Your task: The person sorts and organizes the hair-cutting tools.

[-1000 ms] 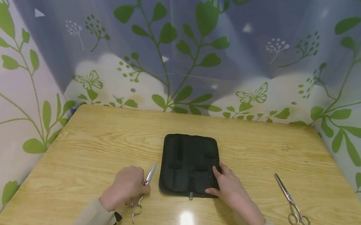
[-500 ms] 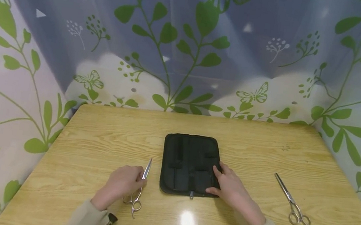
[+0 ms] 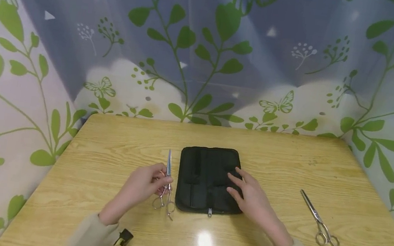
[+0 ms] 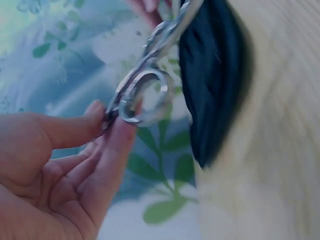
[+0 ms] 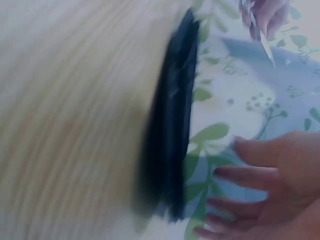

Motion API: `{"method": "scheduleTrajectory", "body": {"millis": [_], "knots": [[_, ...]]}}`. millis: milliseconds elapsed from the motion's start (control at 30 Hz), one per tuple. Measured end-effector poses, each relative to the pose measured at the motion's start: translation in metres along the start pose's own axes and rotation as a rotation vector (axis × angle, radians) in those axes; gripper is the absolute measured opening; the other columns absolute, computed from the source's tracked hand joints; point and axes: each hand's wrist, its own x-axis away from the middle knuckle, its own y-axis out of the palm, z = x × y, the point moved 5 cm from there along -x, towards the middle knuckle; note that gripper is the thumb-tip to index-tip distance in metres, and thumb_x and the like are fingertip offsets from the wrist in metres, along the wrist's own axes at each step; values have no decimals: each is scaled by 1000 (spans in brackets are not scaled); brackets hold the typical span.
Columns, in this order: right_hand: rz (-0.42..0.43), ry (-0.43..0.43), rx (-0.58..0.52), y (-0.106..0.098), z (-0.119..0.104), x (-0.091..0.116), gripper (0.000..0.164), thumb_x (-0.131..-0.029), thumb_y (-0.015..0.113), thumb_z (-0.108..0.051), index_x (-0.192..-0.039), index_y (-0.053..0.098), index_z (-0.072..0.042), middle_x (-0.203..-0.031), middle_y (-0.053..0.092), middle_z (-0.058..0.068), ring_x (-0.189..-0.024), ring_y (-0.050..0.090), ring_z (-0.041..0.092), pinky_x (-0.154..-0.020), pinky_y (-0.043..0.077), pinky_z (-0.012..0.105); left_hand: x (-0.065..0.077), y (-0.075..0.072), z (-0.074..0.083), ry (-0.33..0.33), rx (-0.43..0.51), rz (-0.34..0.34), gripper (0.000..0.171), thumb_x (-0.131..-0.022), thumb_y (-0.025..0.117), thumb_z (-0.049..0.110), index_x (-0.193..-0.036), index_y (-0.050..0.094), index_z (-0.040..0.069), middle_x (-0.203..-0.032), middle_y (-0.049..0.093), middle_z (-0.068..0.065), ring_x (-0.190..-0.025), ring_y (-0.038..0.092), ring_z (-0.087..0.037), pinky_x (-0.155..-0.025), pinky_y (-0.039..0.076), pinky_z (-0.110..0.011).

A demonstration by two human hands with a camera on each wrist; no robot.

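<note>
My left hand [image 3: 145,183] pinches a pair of silver scissors [image 3: 168,169] between thumb and fingers, blades pointing away and finger rings hanging toward me. In the left wrist view the thumb and a finger grip the scissors [image 4: 145,75] near a ring. A black zippered case [image 3: 207,183] with inner pockets and slots lies open and flat on the table, just right of the scissors. My right hand [image 3: 253,194] is over the case's right edge with fingers spread and holds nothing. The right wrist view shows its straight fingers beside the case [image 5: 175,110].
A second pair of silver scissors [image 3: 321,222] lies on the right of the wooden table [image 3: 123,138], blades pointing away. A leaf-patterned curtain [image 3: 206,57] hangs behind the table's far edge and along both sides.
My left hand has lifted the scissors and brought them rightward and away from me, up beside the case. My right hand's fingers have come up off the case's edge and spread.
</note>
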Motion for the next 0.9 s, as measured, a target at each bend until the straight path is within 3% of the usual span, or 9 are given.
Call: {"method": "scheduleTrajectory", "body": {"millis": [100, 267, 367, 500, 600, 733, 900], "knots": [[25, -53, -193, -5, -15, 1, 40, -92, 54, -29, -129, 56, -12, -135, 52, 14, -123, 45, 28, -98, 42, 55, -8, 4, 19, 54, 75, 8, 15, -88, 61, 26, -86, 56, 12, -74, 72, 0, -57, 61, -4, -55, 56, -27], [-128, -35, -562, -1, -36, 6, 41, -92, 52, -38, -130, 55, -22, -123, 62, 0, -109, 56, 9, -90, 52, 38, -22, 11, 48, 99, 175, 3, 13, -87, 62, 26, -85, 57, 14, -78, 72, 0, -60, 63, -7, -54, 56, -23], [-208, 1, -741, 2, -42, 9, 42, -91, 54, -36, -130, 54, -19, -119, 65, 2, -107, 58, 12, -89, 52, 36, -28, 15, 65, 123, 271, -3, 13, -87, 62, 22, -85, 59, 10, -80, 73, -6, -63, 65, -12, -56, 58, -26], [-248, 22, -935, 6, -47, 11, 39, -92, 55, -26, -127, 56, -8, -113, 67, 13, -100, 62, 23, -86, 52, 47, -32, 24, 76, 152, 369, 12, 15, -87, 63, 20, -85, 58, 6, -81, 73, -11, -64, 65, -13, -59, 59, -33], [-255, 28, -1008, 8, -48, 11, 35, -92, 55, -20, -120, 58, 1, -108, 67, 21, -95, 64, 29, -82, 52, 52, -34, 33, 75, 146, 421, 15, 17, -86, 63, 21, -84, 57, 5, -79, 72, -11, -61, 65, -12, -59, 59, -34], [-267, 58, -1015, 11, -48, 11, 31, -90, 58, -18, -110, 62, 6, -103, 66, 28, -88, 65, 31, -77, 55, 47, -33, 43, 70, 97, 461, -3, 18, -86, 64, 20, -85, 56, 4, -79, 72, -13, -60, 65, -15, -58, 59, -31], [-294, 96, -974, 14, -47, 13, 30, -89, 60, -22, -106, 65, 3, -99, 69, 23, -86, 65, 32, -74, 55, 47, -33, 52, 61, 78, 471, -20, 17, -86, 63, 14, -86, 57, -1, -82, 72, -18, -62, 66, -20, -60, 59, -35]]}}
